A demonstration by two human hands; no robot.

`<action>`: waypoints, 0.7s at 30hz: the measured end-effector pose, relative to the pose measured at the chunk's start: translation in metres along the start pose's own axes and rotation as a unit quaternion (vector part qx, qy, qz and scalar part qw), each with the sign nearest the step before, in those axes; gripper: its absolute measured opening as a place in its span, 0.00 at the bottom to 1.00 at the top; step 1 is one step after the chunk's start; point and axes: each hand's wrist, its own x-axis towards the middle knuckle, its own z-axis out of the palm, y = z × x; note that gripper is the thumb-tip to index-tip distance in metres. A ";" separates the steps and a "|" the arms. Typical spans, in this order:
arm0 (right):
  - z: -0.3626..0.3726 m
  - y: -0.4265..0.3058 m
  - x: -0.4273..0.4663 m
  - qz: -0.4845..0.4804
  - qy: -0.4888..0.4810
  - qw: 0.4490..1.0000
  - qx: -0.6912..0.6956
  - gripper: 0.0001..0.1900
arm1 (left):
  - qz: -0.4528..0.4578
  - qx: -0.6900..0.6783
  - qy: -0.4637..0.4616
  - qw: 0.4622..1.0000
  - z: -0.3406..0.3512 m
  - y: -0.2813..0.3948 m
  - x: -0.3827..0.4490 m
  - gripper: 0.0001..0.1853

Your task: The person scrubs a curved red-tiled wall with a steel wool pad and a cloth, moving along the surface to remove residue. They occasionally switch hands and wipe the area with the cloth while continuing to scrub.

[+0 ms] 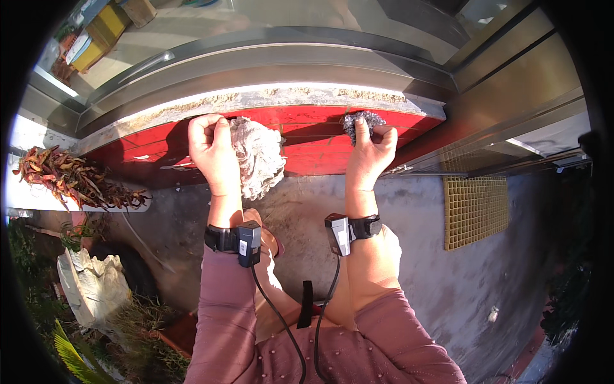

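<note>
A crumpled off-white rag [260, 156] hangs from my left hand [213, 153], whose fingers are curled closed at its upper left side. My right hand [368, 153] pinches a dark grey steel wool scrubber [367, 117] between thumb and fingers. The scrubber lies over the red tiled wall [314, 156] below the window, close to its top; whether it touches the tiles I cannot tell. Behind the rag, part of the tiling is hidden. A rough, pale sill edge [297, 96] runs just above both hands.
A metal-framed window [268, 60] rises beyond the sill. Dried red peppers [72, 180] lie on a white surface at the left. To the right, a yellow plastic grating [475, 211] rests on the concrete floor [417, 211]. Cables [276, 297] run from both wrist devices.
</note>
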 end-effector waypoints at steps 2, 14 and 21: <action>0.018 -0.006 -0.021 -0.025 -0.013 0.999 -0.026 0.16 | -0.003 -0.012 -0.021 1.000 -0.003 -0.001 0.000 0.02; 0.035 -0.025 -0.047 -0.117 -0.189 0.966 -0.135 0.16 | 0.026 0.009 0.003 1.000 -0.006 -0.004 0.005 0.04; -0.038 0.053 0.012 0.084 0.005 0.992 -0.090 0.13 | 0.000 -0.002 0.001 1.000 -0.005 -0.002 0.005 0.04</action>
